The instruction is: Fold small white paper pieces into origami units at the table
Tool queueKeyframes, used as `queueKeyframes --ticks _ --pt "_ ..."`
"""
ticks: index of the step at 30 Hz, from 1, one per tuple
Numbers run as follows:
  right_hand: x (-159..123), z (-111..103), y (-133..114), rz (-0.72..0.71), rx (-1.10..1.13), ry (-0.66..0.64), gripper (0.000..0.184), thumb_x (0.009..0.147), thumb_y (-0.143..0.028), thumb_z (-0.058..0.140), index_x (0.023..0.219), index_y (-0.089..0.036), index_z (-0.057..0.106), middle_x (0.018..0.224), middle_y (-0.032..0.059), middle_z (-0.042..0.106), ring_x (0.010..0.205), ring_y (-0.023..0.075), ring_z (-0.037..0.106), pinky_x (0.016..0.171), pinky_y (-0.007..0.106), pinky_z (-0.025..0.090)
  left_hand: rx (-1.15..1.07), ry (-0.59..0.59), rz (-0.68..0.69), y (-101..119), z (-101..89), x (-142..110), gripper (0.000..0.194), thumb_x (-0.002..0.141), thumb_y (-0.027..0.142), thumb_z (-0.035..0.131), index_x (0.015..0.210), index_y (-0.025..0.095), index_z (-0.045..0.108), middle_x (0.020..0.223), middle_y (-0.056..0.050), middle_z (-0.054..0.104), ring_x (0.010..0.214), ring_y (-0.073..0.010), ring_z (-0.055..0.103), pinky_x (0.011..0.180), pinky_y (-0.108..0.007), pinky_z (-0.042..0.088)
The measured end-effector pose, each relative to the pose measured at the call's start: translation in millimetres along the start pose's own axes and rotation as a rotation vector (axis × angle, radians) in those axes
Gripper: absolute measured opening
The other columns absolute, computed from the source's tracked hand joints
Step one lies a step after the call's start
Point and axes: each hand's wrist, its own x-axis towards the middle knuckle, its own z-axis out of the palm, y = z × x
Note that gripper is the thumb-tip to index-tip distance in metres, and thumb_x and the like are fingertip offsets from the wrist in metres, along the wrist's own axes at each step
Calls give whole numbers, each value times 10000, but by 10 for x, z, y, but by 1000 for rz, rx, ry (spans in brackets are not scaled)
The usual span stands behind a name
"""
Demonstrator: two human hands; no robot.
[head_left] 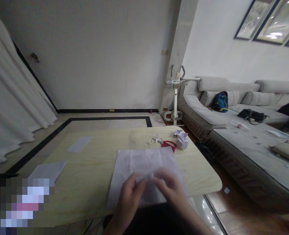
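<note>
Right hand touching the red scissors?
Apart. The head view shows the right hand well below the red scissors, with bare large paper sheet visible between them.

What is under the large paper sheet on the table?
The wooden table shows beside the paper sheet, which appears to lie on it. Anything beneath the sheet is covered and cannot be seen; the left hand and right hand also hide part of its top.
</note>
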Motion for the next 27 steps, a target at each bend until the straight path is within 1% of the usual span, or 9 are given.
queueKeyframes --ticks 1,3,6,9,11,14,17,21,27 --pt "6 -3 -15 28 9 -18 208 858 -366 627 756 -188 659 706 11 590 700 182 553 669 285 462 11 -16 11 23 -1 -14 273 842 426 580 840 176 690 701 -24 695 696 -213 661 605 -262 532" --pt "6 -7 -47 58 20 -19 279 840 -393 634 660 -185 592 646 -9 529 646 160 501 610 262 427 39 -25 29 63 -4 -31 281 845 431 571 758 179 661 661 -10 653 664 -193 630 579 -239 508" --pt "0 -23 -107 87 32 -11 299 820 -409 637 641 -185 553 632 -18 493 627 151 468 580 253 398 90 -1 27 107 -21 -40 310 833 440 577 657 186 602 590 18 576 577 -154 561 508 -205 458" --pt "-1 -36 -166 123 55 -37 283 822 -407 625 661 -181 566 646 -12 512 641 157 482 591 256 401 125 1 9 149 -45 -55 336 835 440 569 608 192 561 547 30 523 535 -136 511 466 -189 420" --pt "-6 -37 -194 145 65 -71 277 830 -398 612 666 -178 576 647 -10 522 645 159 489 595 258 400 129 -14 20 185 -54 -72 344 843 441 559 607 191 567 556 24 537 542 -137 516 473 -188 420" --pt "-24 -32 -216 159 37 -63 297 831 -381 615 622 -181 548 607 -21 492 614 147 463 570 251 373 107 -35 39 231 -48 -93 331 839 432 562 615 190 596 554 18 563 532 -139 531 471 -192 426" --pt "-43 -27 -229 170 13 -46 309 821 -375 630 600 -185 527 586 -27 476 595 141 450 557 250 359 96 -17 39 242 -29 -105 297 808 419 605 624 190 645 519 20 577 493 -140 530 440 -197 415" --pt "-46 -24 -248 204 9 -37 315 798 -384 653 588 -192 517 562 -35 455 572 137 435 531 247 348 103 8 25 231 -19 -117 276 798 418 636 659 193 715 545 4 646 500 -157 569 439 -211 427" --pt "-37 -41 -284 228 42 -66 310 796 -408 658 618 -184 539 562 -35 459 562 129 425 514 239 333 95 -32 28 288 -50 -132 314 822 418 618 637 184 714 547 1 649 524 -157 576 461 -211 441"
